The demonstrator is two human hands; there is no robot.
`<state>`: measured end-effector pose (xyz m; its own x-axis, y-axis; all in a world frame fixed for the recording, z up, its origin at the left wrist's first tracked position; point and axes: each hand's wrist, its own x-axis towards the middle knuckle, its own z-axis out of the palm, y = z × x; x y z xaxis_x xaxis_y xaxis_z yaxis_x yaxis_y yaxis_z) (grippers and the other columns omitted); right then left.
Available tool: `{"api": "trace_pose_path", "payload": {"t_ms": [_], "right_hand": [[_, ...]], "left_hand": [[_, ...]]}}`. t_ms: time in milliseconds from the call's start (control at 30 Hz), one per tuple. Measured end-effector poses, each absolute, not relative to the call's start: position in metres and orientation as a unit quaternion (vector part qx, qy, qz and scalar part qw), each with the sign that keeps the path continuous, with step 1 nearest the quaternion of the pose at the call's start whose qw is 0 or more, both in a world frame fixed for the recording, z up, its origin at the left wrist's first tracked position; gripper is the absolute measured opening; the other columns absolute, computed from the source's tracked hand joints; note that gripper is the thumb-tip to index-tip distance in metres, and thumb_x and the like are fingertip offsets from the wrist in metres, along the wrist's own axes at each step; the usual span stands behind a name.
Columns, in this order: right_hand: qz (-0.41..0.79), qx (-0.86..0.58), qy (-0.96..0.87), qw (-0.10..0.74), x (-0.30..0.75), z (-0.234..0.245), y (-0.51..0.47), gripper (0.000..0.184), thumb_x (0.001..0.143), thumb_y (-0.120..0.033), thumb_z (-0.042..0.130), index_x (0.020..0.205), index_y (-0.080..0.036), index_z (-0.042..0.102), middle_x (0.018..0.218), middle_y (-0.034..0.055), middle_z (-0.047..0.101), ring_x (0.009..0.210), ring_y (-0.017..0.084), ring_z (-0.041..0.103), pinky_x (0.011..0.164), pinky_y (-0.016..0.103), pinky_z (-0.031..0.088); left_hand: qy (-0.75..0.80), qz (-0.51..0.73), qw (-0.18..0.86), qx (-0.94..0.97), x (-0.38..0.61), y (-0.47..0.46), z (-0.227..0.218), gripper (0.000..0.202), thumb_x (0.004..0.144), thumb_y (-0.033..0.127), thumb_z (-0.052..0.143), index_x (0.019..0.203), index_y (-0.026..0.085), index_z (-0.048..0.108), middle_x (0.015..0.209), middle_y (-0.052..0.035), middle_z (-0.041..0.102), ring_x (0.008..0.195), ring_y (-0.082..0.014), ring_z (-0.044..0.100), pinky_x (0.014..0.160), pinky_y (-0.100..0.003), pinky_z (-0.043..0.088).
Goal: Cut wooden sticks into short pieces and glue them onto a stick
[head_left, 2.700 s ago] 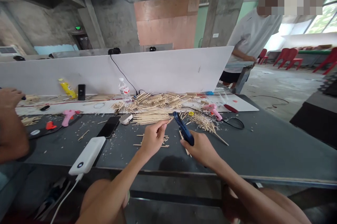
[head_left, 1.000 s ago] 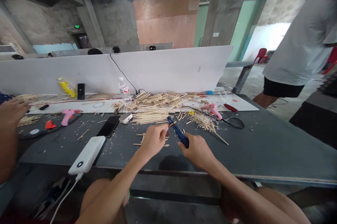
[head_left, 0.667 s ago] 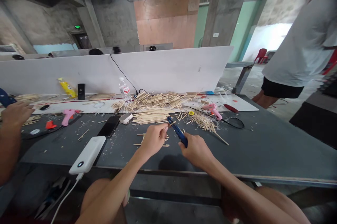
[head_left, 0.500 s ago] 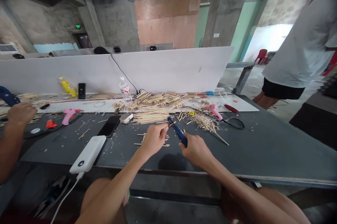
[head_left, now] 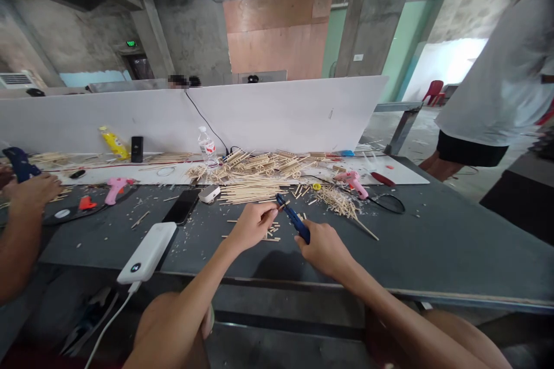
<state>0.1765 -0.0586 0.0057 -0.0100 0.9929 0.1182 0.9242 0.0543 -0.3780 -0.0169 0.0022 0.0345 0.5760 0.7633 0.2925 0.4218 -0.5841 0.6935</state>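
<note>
My right hand [head_left: 325, 248] is closed around the handles of blue-handled cutting pliers [head_left: 298, 223], their jaws pointing up and to the left. At the jaws, my left hand [head_left: 251, 224] pinches a short thin wooden stick [head_left: 284, 205] between thumb and fingers. Whether the blades touch the stick is too small to tell. Short cut stick pieces [head_left: 274, 231] lie on the dark table under my left hand, which partly hides them. Just beyond both hands is a row of long wooden sticks [head_left: 249, 192].
Behind the sticks lies a heap of small wooden assemblies [head_left: 268, 164]. A pink glue gun [head_left: 355, 184] and a stick pile [head_left: 337, 202] are to the right. Leftward are a white power bank [head_left: 147, 253], a phone [head_left: 182, 207] and a co-worker's hand [head_left: 34, 190] with a blue tool.
My hands and the pliers keep nearly the same pose. At the far left, the co-worker's blue tool has tilted and another hand shows beside it. The view has shifted slightly.
</note>
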Motion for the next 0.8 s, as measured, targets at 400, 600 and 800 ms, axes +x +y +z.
{"api": "trace_pose_path", "payload": {"t_ms": [400,600,800], "right_hand": [[0.118,-0.639,-0.71,0.271,0.1841,0.0101,-0.065,0.019,0.084,-0.036,0.054,0.081,-0.02,0.061,0.061,0.0015,0.061,0.055,0.015,0.053,0.054,0.025,0.026],[0.107,-0.646,-0.712,0.254,0.1842,0.0087,-0.0634,0.021,0.084,-0.037,0.055,0.086,-0.019,0.065,0.066,0.0036,0.066,0.06,0.017,0.058,0.056,0.026,0.028],[0.104,-0.654,-0.713,0.229,0.183,0.0098,-0.0634,0.022,0.085,-0.037,0.055,0.089,-0.018,0.066,0.07,0.0052,0.068,0.064,0.019,0.061,0.057,0.026,0.031]], "left_hand": [[0.351,0.349,0.289,0.819,-0.0067,-0.0024,0.0371,0.039,0.094,0.035,0.045,0.062,0.016,0.054,0.054,0.002,0.051,0.046,-0.0086,0.041,0.05,-0.02,0.031],[0.363,0.344,0.279,0.82,-0.0059,-0.0024,0.0324,0.033,0.093,0.034,0.046,0.073,0.016,0.065,0.064,-0.0014,0.065,0.046,-0.0095,0.046,0.048,-0.02,0.031],[0.37,0.351,0.275,0.815,-0.006,-0.0007,0.0298,0.032,0.091,0.036,0.049,0.075,0.015,0.067,0.065,-0.0027,0.067,0.049,-0.0115,0.052,0.047,-0.02,0.032]]}}
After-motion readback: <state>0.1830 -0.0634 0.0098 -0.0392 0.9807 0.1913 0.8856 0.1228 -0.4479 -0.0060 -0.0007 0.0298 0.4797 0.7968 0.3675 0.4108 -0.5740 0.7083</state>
